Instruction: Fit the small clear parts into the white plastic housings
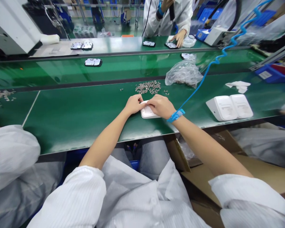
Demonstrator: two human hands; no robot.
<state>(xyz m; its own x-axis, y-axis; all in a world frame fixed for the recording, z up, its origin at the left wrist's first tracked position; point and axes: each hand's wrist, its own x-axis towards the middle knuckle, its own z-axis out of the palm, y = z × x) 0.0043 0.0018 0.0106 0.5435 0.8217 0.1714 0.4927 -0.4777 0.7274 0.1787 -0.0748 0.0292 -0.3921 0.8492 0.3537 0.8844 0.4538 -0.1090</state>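
Observation:
A small white plastic casing [147, 112] lies on the green bench [80, 117] in front of me. My left hand [133, 104] grips its left edge with curled fingers. My right hand [160, 105] is closed over its top right side, fingertips pinched at the upper edge near the left hand. A blue wrist strap [175, 115] sits on my right wrist, its coiled blue cord [204, 76] running up to the right. Just beyond the hands lies a pile of small metal parts [148, 87].
A clear plastic bag of parts [184, 73] sits behind the pile. Two white casings [230, 107] rest side by side at the right. Dark parts [93, 62] ride on the far conveyor. A person in a white coat [168, 15] works opposite. An open cardboard box [228, 164] stands below right.

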